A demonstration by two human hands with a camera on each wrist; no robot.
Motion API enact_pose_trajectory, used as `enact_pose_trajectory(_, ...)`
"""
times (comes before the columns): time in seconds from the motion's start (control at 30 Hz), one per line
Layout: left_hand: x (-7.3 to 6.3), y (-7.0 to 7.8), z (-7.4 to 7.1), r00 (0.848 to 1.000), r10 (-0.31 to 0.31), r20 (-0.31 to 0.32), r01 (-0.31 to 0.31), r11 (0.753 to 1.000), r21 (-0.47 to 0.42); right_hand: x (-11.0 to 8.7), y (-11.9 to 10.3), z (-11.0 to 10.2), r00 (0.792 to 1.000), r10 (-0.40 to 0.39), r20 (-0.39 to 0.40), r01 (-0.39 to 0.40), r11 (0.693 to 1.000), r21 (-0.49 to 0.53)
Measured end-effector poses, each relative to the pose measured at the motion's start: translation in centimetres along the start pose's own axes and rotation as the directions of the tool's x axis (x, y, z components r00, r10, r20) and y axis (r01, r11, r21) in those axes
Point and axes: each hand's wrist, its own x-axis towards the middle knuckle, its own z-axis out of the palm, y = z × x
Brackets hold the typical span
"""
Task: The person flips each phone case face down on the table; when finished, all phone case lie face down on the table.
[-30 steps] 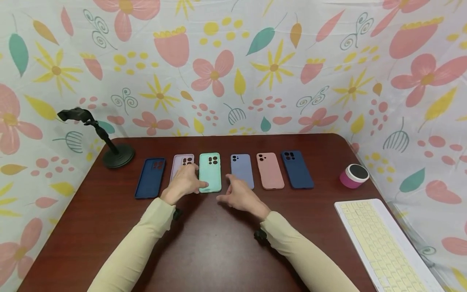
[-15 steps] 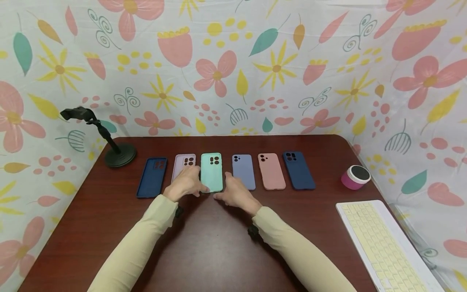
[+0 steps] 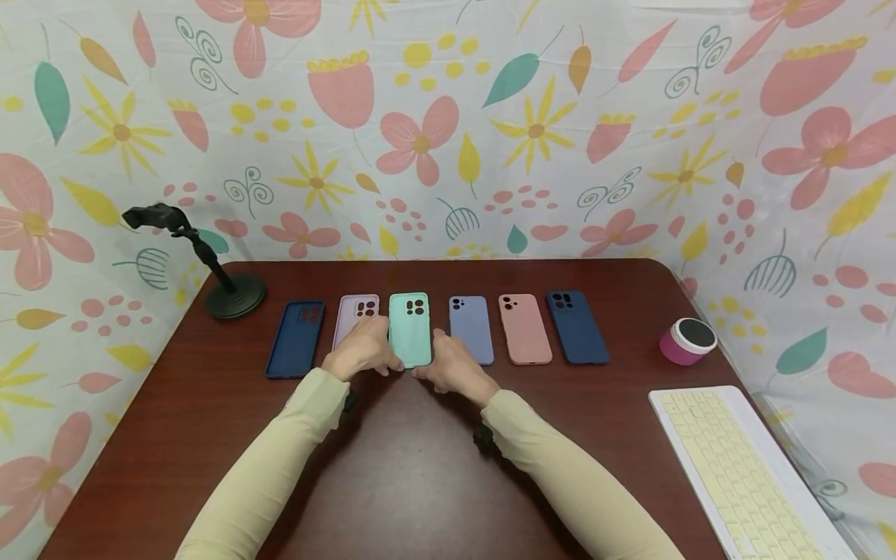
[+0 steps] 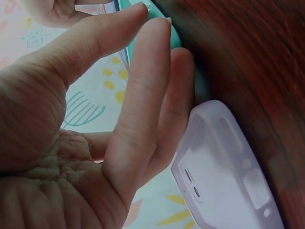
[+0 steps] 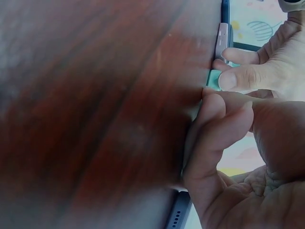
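A mint-green phone case [image 3: 410, 330] lies flat in a row of cases, camera cutouts at the far end. My left hand [image 3: 364, 347] is at its near-left corner, reaching over a lilac phone case [image 3: 348, 314]. In the left wrist view, the thumb and fairly straight fingers meet the mint case's edge, beside the hollow lilac case [image 4: 219, 176]. My right hand [image 3: 456, 367] is at the near-right corner, partly over a periwinkle phone case [image 3: 472, 330]. From the right wrist, its fingers look gently bent and the left thumb touches the mint case [image 5: 213, 80].
A dark blue case [image 3: 294, 342] lies far left in the row. Right of the periwinkle one come a pink case [image 3: 526, 330] and another navy case [image 3: 579, 330]. A black stand [image 3: 234, 297] occupies the back left; a pink-and-white jar [image 3: 686, 342] and a white keyboard [image 3: 735, 459] are at right.
My right hand has moved left to the mint case's near corner. The mint case has shifted slightly away from me. My left hand stays at its near-left corner.
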Motion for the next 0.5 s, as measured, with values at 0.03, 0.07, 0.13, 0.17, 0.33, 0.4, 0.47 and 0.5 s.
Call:
enact_pose_trajectory(0.03,-0.4,0.3,-0.2,1.000,0.002,-0.006,-0.003,1.000,-0.014,-0.3,-0.2,-0.1,1.000,-0.001,-0.003,0.001,1.000,0.007)
enact_pose_trajectory(0.07,-0.8,0.6,-0.3,1.000,0.002,-0.011,-0.003,1.000,-0.022,-0.4,-0.3,-0.2,1.000,-0.008,-0.009,0.008,1.000,0.004)
enact_pose_trajectory(0.13,-1.4,1.1,-0.5,1.000,0.003,-0.019,-0.004,1.000,-0.031,-0.5,-0.4,-0.2,1.000,-0.018,-0.015,0.018,1.000,0.002)
enact_pose_trajectory(0.17,-1.6,1.2,-0.5,1.000,0.008,-0.027,-0.009,1.000,-0.025,-0.6,-0.4,-0.2,1.000,-0.022,-0.017,0.022,1.000,0.001)
enact_pose_trajectory(0.33,-1.9,1.3,-0.4,0.998,0.035,-0.048,-0.035,0.999,-0.008,-0.7,-0.5,-0.2,1.000,-0.018,-0.018,0.018,1.000,0.002)
enact_pose_trajectory(0.4,-1.8,1.3,-0.4,0.998,0.043,-0.045,-0.043,0.999,-0.010,-0.8,-0.5,-0.2,1.000,-0.014,-0.020,0.014,1.000,0.008)
enact_pose_trajectory(0.47,-1.8,1.2,-0.4,0.998,0.047,-0.035,-0.048,0.999,-0.015,-0.8,-0.5,-0.1,1.000,-0.015,-0.022,0.015,1.000,0.021)
enact_pose_trajectory(0.5,-0.9,0.3,0.1,0.997,0.069,-0.032,-0.070,0.997,-0.017,-0.8,-0.5,-0.1,1.000,-0.015,-0.022,0.016,0.999,0.029)
